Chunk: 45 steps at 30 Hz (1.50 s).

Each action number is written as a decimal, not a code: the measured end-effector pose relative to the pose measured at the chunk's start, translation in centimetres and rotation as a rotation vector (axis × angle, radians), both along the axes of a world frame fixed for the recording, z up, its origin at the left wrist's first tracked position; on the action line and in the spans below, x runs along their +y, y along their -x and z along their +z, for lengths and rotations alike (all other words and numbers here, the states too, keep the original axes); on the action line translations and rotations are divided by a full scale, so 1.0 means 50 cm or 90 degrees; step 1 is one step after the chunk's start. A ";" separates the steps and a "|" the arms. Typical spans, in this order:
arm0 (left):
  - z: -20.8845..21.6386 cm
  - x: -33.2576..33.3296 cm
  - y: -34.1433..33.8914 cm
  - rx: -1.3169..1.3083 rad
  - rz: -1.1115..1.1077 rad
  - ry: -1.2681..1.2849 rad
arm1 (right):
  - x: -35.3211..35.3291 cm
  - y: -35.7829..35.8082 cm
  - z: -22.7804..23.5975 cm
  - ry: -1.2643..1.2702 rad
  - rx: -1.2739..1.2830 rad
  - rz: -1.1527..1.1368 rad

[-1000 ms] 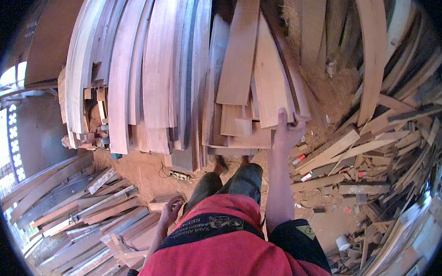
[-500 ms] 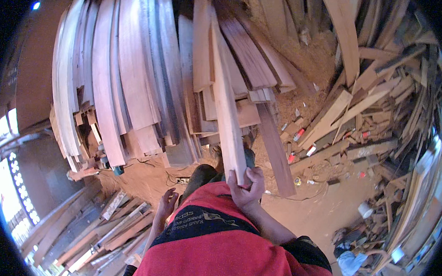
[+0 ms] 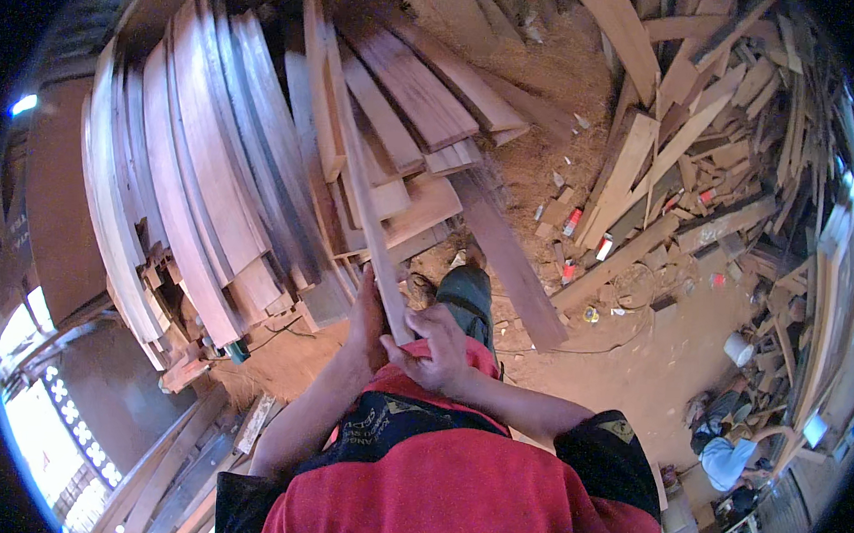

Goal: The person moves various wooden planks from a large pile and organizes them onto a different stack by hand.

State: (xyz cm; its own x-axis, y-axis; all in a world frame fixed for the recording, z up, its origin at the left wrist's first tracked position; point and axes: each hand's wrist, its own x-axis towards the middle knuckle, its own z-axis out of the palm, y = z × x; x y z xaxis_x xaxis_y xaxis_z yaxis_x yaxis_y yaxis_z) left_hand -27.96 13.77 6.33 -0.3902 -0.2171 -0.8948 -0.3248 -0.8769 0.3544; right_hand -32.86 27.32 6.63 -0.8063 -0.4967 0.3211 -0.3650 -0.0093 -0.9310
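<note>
A long, pale wooden plank (image 3: 378, 250) runs from the stack toward my waist, its narrow edge facing up. My right hand (image 3: 433, 348) is closed round its near end, with the thumb at the end. My left hand (image 3: 367, 323) lies along the plank's left side, fingers stretched forward and touching it; part of its palm is hidden. Left of the plank, a large stack of boards (image 3: 208, 152) curves away, and more reddish boards (image 3: 411, 90) lie just right of it.
One dark board (image 3: 513, 261) slopes down to the floor at my right. Offcuts (image 3: 707, 183) are heaped on the right, near a white bucket (image 3: 738, 351). Another person (image 3: 724, 456) is low down at the far right. Loose boards (image 3: 175, 465) lie behind on the left.
My left hand has come up from beside my body to the plank. The plank now shows its narrow edge instead of its broad face, and its near end sits further left in view.
</note>
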 end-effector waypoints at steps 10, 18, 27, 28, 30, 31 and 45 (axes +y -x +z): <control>0.113 0.019 -0.030 0.247 0.110 -0.079 | -0.013 0.073 0.110 0.199 0.046 0.087; 0.208 0.036 -0.081 0.132 -0.009 0.089 | -0.028 0.093 0.175 0.313 0.087 0.147; 0.253 0.056 -0.136 0.124 -0.016 0.095 | -0.038 0.074 0.214 0.375 0.125 0.195; 0.252 0.057 -0.139 0.123 -0.018 0.093 | -0.035 0.066 0.213 0.375 0.131 0.202; 0.251 0.060 -0.145 0.125 -0.021 0.079 | -0.028 0.046 0.207 0.374 0.103 0.184; 0.250 0.061 -0.143 0.130 -0.020 0.066 | -0.024 0.037 0.201 0.374 0.109 0.186; 0.088 0.243 -0.106 0.162 -0.205 0.052 | 0.237 -0.104 0.110 -0.049 -0.471 -0.094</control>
State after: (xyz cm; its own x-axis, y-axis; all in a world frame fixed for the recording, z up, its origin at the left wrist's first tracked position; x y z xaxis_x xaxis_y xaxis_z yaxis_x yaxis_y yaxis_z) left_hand -22.64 25.93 10.74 -0.6562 -0.1142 -0.7459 -0.4709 -0.7103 0.5231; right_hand -27.65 39.18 12.13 -0.8581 -0.3661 -0.3602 0.3623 0.0655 -0.9298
